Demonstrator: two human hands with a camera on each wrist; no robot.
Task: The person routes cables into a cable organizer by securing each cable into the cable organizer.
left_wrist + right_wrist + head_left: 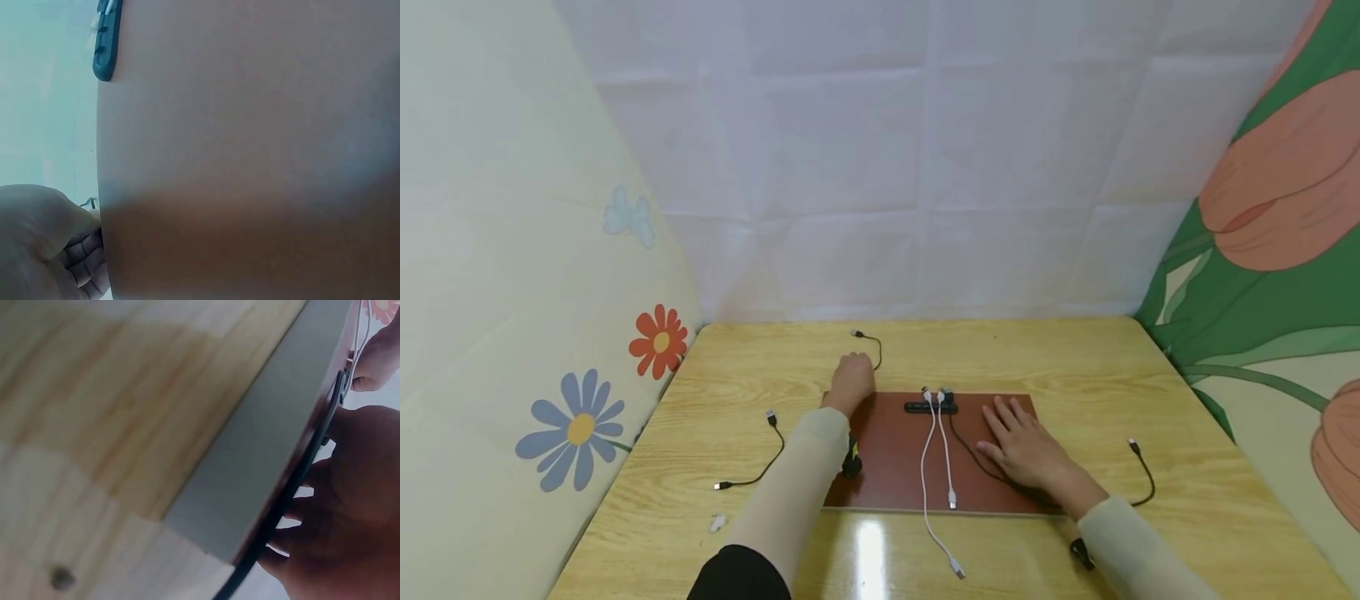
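Note:
At the back left corner of the brown board [895, 454], my left hand [853, 379] has its fingers curled and seems to pinch one end of a short black USB cable [878, 350]; the pinched part is hidden. The left wrist view shows that hand [37, 244] just past the board's edge, its fingertips out of sight. My right hand [1026, 446] rests flat on the board's right side with fingers spread, over the black cord [973, 454]. A black hub [917, 407] sits near the board's back edge, with two white cables [922, 475] plugged in.
Another black cable [775, 454] lies on the wooden table [662, 467] at left, near a white scrap [718, 522]. A third black cable [1150, 475] is at right, and a black plug [1081, 553] lies by the right sleeve. A white cloth backdrop [850, 167] stands behind.

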